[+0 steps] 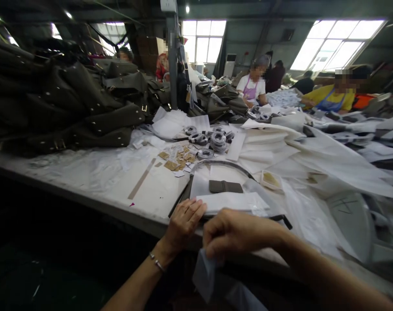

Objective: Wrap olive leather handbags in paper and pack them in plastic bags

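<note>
Beside workbench [118,181], right hand [235,235] pinches pale cloth [204,273].

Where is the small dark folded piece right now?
Head view, centre: the dark folded piece lies just beyond the left hand, inside the curved strap.

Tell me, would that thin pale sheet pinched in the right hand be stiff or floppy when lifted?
Probably floppy: the thin pale sheet hangs limp and creased below the right hand. Likely light, since a fingertip pinch alone carries it. Its smooth look hints it could slip, though that is uncertain.
</note>
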`<state>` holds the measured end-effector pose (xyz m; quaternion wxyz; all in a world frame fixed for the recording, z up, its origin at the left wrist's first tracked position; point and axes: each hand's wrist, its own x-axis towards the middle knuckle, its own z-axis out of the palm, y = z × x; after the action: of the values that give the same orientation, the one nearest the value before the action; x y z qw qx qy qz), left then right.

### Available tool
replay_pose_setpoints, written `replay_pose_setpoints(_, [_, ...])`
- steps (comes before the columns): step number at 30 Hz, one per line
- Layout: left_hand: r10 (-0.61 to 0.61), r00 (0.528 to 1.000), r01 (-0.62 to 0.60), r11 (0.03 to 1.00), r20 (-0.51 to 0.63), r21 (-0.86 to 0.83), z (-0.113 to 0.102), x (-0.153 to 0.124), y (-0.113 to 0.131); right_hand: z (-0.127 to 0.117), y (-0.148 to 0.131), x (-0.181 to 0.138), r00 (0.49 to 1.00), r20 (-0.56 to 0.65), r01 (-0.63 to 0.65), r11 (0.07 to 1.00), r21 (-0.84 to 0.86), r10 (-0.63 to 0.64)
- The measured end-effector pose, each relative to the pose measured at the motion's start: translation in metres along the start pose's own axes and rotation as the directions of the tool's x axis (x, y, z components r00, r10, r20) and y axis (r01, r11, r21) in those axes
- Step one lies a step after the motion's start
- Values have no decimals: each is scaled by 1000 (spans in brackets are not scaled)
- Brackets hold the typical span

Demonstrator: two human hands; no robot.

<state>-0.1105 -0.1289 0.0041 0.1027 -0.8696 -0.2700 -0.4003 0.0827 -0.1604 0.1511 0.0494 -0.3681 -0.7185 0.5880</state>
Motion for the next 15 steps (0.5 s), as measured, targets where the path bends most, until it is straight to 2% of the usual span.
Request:
replay_pose_setpoints(2, [-2,999,2,1000,-37,-8,2,-2,0,-35,0,17,973,-228,-78,973,-219,27])
replay_pose_setpoints(4, [-5,998,4,1000,-62,-12,4,-3,0,-67,4,33,890,-456,-212,889,-406,4])
replay_pose_setpoints(6, [-17,998,15,1000,-68,-22,6,-4,0,-91,13,49,813,-582,-310,845,-436,-2])
replay_pose_setpoints(10, [-64,992,60,997,-106,-45,9,-6,-1,-118,39,80,745,-662,-411,838,-359,82])
replay_pose_setpoints(15, [-37,996,32,998,-79,-63,6,-5,-2,-137,61,109,683,-728,-518,740,-429,56])
